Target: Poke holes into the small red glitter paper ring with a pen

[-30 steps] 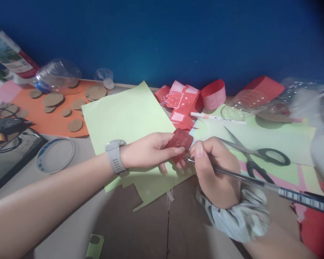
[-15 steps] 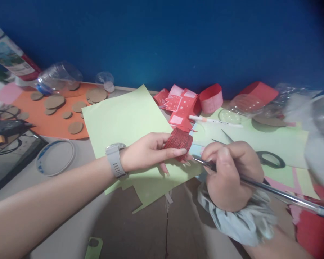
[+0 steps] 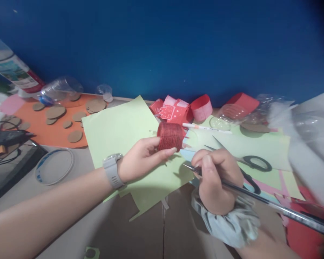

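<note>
My left hand (image 3: 143, 158), with a grey watch on its wrist, grips a small red roll (image 3: 170, 136) covered in dark lines. It holds the roll above a light green paper sheet (image 3: 118, 126). In my right hand (image 3: 218, 180), closed near the tip, is a clear-barrelled pen (image 3: 275, 205). The pen's point is a little below and right of the roll, apart from it. Behind my right hand lie black-handled scissors (image 3: 257, 163) with their blades partly spread. A white marker (image 3: 205, 127) lies just beyond the roll.
Red paper shapes and a red paper ring (image 3: 202, 107) stand against the blue wall (image 3: 162, 46). Cardboard discs (image 3: 55, 111) lie on orange paper (image 3: 43, 133) at left, near a tape roll (image 3: 54, 167) and a clear plastic bottle (image 3: 61, 90). Plastic packaging (image 3: 313, 126) sits at right.
The red roll has turned more upright and moved slightly left and up in my left hand. The pen tip has drawn away from it. More of the scissors shows.
</note>
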Demonstrator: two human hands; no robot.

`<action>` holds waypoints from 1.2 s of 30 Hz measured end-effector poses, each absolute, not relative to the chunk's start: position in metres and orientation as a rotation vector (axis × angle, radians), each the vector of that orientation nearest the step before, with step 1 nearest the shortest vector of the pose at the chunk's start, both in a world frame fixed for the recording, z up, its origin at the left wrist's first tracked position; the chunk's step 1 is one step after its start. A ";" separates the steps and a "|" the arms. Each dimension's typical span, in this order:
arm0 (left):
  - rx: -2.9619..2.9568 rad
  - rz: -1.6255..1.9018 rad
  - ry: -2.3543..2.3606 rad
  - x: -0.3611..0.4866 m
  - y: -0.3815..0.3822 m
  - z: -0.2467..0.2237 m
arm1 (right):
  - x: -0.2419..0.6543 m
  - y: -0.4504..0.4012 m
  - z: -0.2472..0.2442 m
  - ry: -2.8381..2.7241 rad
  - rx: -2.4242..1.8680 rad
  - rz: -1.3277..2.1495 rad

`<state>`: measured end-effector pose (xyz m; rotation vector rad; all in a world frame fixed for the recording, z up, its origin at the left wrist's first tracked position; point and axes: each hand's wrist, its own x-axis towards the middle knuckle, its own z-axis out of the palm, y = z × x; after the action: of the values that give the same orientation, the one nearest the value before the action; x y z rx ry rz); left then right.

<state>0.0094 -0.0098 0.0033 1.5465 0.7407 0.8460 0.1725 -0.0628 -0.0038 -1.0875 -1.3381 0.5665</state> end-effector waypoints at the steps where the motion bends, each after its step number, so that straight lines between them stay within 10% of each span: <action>1: 1.654 0.895 0.747 0.009 -0.010 0.003 | 0.173 -0.063 -0.004 -1.350 -1.082 0.570; 20: 2.495 0.706 0.854 0.009 -0.019 0.006 | 0.170 -0.057 0.002 -1.104 -0.947 0.720; 36: 1.307 0.755 0.712 0.010 -0.008 0.007 | 0.172 -0.056 -0.004 -1.168 -0.973 0.683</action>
<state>0.0099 -0.0079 0.0068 1.3074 0.7118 0.7553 0.1715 -0.0557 -0.0038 -0.9730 -1.1682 0.6827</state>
